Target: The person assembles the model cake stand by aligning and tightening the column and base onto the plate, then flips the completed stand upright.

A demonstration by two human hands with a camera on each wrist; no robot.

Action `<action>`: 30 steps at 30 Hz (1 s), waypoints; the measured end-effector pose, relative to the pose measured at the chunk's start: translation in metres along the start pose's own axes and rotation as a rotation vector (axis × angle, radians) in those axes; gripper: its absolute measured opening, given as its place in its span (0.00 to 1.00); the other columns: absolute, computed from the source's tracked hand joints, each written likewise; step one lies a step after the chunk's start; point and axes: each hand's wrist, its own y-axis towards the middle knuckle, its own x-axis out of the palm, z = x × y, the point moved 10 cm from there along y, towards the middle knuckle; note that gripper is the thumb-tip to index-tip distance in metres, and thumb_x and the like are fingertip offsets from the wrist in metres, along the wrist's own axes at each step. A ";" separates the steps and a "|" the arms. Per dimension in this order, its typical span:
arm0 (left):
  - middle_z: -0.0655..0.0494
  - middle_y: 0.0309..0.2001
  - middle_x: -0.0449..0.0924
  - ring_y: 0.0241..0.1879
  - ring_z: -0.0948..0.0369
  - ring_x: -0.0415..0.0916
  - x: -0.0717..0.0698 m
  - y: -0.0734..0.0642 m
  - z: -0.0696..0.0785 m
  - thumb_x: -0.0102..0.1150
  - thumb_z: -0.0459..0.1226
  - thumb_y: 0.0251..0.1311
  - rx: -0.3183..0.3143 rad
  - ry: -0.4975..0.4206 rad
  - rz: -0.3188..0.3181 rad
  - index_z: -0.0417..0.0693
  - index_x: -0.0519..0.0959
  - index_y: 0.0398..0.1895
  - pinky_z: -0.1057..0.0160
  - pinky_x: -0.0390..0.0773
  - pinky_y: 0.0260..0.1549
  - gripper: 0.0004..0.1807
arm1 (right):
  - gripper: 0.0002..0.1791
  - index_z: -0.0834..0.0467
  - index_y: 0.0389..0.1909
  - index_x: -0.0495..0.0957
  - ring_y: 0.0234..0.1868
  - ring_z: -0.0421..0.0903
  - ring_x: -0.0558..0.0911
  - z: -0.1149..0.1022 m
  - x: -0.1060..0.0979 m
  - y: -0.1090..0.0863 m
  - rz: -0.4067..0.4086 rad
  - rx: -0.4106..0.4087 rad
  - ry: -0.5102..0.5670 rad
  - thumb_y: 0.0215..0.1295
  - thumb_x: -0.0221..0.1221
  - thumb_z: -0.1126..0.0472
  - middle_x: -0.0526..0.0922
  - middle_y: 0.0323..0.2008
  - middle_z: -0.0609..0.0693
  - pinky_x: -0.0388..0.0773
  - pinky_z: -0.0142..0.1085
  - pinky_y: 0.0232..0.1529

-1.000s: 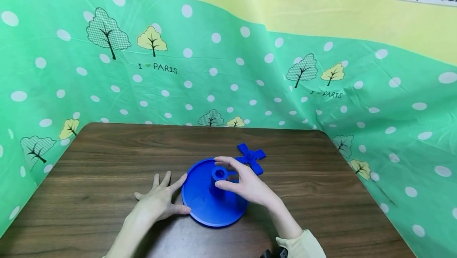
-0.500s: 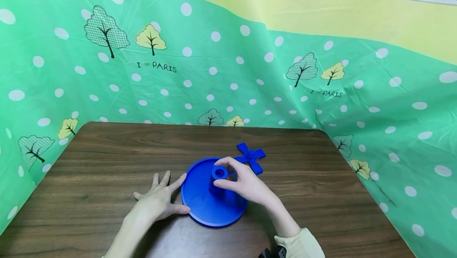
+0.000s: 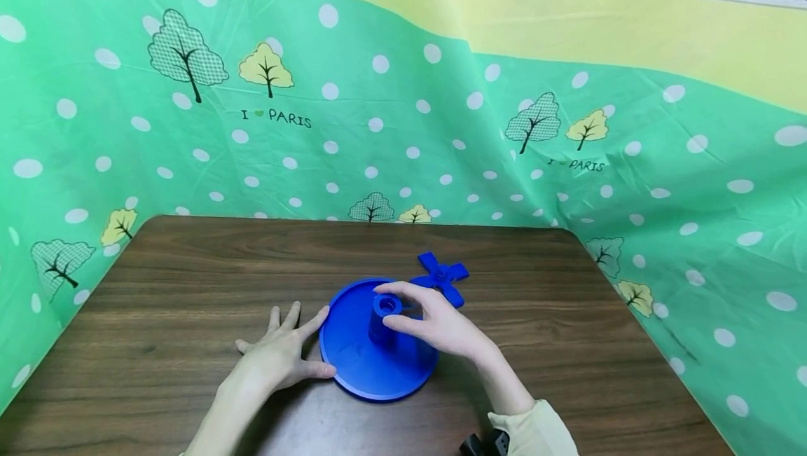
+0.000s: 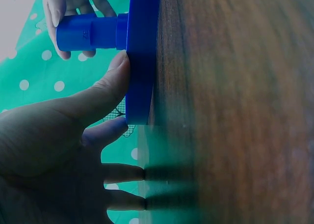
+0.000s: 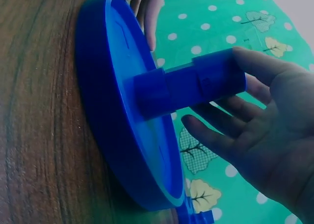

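Observation:
A round blue base [image 3: 359,372] with a raised rim lies flat on the table, and an upright hollow blue post [image 3: 380,326] stands on it. My right hand [image 3: 441,323] holds the post near its top, thumb on the near side and index finger behind. In the right wrist view the post [image 5: 216,79] looks stepped, made of cylinders in line, and the other fingers stay loosely bent below its top. My left hand [image 3: 277,354] is spread at the base's left side. Its thumb [image 4: 115,76] and index finger touch the rim; the others reach the table.
A flat blue four-armed cross piece [image 3: 443,275] lies just beyond the base, partly behind my right hand. The brown wooden table [image 3: 189,288] ends at a green dotted cloth [image 3: 284,176] at the back and sides. A black device [image 3: 484,444] sits by my right sleeve.
My right thumb and index finger have shifted slightly around the top of the post. The left hand, base and cross piece stay where they were.

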 end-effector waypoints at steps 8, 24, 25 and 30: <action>0.32 0.81 0.47 0.79 0.27 0.38 0.000 0.000 -0.001 0.73 0.65 0.47 -0.009 0.002 -0.009 0.66 0.57 0.81 0.07 0.45 0.53 0.58 | 0.31 0.41 0.67 0.74 0.63 0.43 0.80 -0.001 -0.001 0.001 0.105 0.014 -0.074 0.64 0.69 0.42 0.81 0.64 0.41 0.78 0.53 0.65; 0.32 0.81 0.47 0.79 0.27 0.37 0.001 0.001 -0.002 0.73 0.65 0.47 -0.010 0.000 -0.012 0.66 0.57 0.81 0.07 0.44 0.53 0.58 | 0.26 0.47 0.63 0.77 0.62 0.43 0.81 0.000 -0.002 0.003 0.075 0.004 -0.023 0.66 0.68 0.45 0.82 0.61 0.38 0.78 0.54 0.65; 0.32 0.81 0.47 0.79 0.27 0.37 0.001 0.001 -0.002 0.73 0.65 0.47 -0.009 0.001 -0.010 0.66 0.57 0.81 0.07 0.44 0.53 0.58 | 0.27 0.48 0.62 0.77 0.61 0.43 0.81 0.001 -0.002 0.003 0.088 0.005 -0.029 0.65 0.69 0.45 0.83 0.60 0.38 0.78 0.54 0.64; 0.32 0.81 0.47 0.79 0.26 0.37 0.001 0.000 -0.001 0.73 0.65 0.47 -0.005 -0.002 -0.006 0.65 0.57 0.81 0.07 0.44 0.53 0.58 | 0.30 0.43 0.68 0.73 0.67 0.46 0.79 -0.002 -0.001 0.002 0.066 -0.006 -0.039 0.66 0.68 0.47 0.80 0.67 0.43 0.77 0.55 0.67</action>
